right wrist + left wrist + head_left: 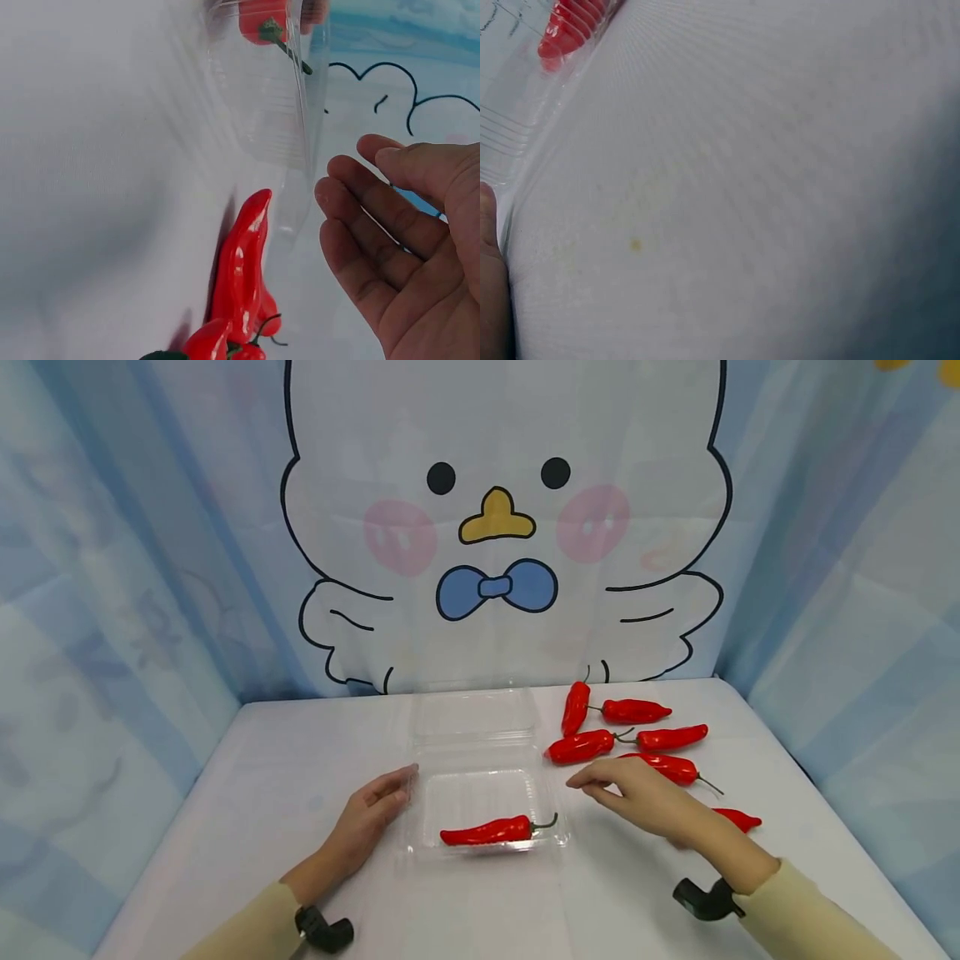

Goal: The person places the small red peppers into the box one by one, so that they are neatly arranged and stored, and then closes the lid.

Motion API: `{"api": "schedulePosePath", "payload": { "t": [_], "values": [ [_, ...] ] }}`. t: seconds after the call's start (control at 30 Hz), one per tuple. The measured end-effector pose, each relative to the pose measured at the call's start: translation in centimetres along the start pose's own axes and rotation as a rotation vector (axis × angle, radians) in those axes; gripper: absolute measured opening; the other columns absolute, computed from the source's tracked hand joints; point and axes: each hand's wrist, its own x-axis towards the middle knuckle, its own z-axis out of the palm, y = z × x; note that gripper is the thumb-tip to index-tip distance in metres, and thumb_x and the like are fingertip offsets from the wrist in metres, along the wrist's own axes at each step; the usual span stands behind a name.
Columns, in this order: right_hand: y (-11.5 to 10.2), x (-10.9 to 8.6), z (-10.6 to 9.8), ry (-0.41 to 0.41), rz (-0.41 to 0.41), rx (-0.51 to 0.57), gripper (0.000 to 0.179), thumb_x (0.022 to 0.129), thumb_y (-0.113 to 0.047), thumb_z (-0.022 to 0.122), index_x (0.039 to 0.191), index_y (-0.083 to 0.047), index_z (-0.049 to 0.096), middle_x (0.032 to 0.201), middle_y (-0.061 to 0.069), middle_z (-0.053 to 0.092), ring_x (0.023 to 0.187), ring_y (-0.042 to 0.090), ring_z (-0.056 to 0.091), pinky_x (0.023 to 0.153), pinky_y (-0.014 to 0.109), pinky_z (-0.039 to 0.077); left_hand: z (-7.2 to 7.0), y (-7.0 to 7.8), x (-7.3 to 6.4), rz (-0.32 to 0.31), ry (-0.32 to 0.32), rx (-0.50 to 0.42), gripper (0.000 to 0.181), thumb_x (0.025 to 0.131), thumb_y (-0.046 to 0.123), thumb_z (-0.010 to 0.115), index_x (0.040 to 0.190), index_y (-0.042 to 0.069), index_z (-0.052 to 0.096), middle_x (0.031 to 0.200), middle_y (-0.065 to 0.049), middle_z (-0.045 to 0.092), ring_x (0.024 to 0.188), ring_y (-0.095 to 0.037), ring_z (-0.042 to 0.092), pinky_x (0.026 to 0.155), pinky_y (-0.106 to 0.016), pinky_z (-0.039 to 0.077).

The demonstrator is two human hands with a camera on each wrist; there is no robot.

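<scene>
A clear plastic clamshell box [476, 793] lies with its lid [472, 717] tipped back toward the curtain. One red chili pepper [486, 832] lies along the box's near side, its green stem pointing right. My left hand [363, 818] rests against the left wall of the box, fingertips at its rim. Just right of the box, my right hand [641, 789] hovers with its fingers loosely bent and nothing in them. Under and beyond it, a red chili pepper [675, 768] is partly covered by the hand. Another chili pepper [738, 818] is half hidden behind the forearm.
Several more red chili peppers [583, 747] lie in a loose group at the back right of the white table [300, 777]. A curtain [495, 643] with a cartoon bird rises right behind the table, and blue curtains close in both sides.
</scene>
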Motion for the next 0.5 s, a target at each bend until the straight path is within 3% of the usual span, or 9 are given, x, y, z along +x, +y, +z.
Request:
{"api": "schedulePosePath", "payload": {
  "t": [0.33,0.5],
  "values": [
    [1.8,-2.0,-1.8,0.077,0.013,-0.036,0.024,0.097,-0.013,0.070,0.121,-0.017,0.076,0.115,-0.001,0.076,0.106,0.020,0.072,0.089,0.038,0.062,-0.2,0.1,0.1,-0.012,-0.013,-0.055,0.055,0.104,0.024,0.060,0.154,0.006,0.046,0.162,-0.006,0.044,0.152,-0.021,0.037,0.107,-0.015,0.043],
    [2.9,-2.8,-2.3,0.087,0.053,-0.034,0.027,0.098,-0.016,0.070,0.124,-0.014,0.075,0.119,0.001,0.076,0.108,0.022,0.072,0.090,0.040,0.061,-0.3,0.1,0.1,-0.002,-0.018,-0.026,0.054,0.104,0.025,0.060,0.153,0.007,0.047,0.162,-0.006,0.045,0.153,-0.023,0.036,0.107,-0.014,0.043]
  ]
}}
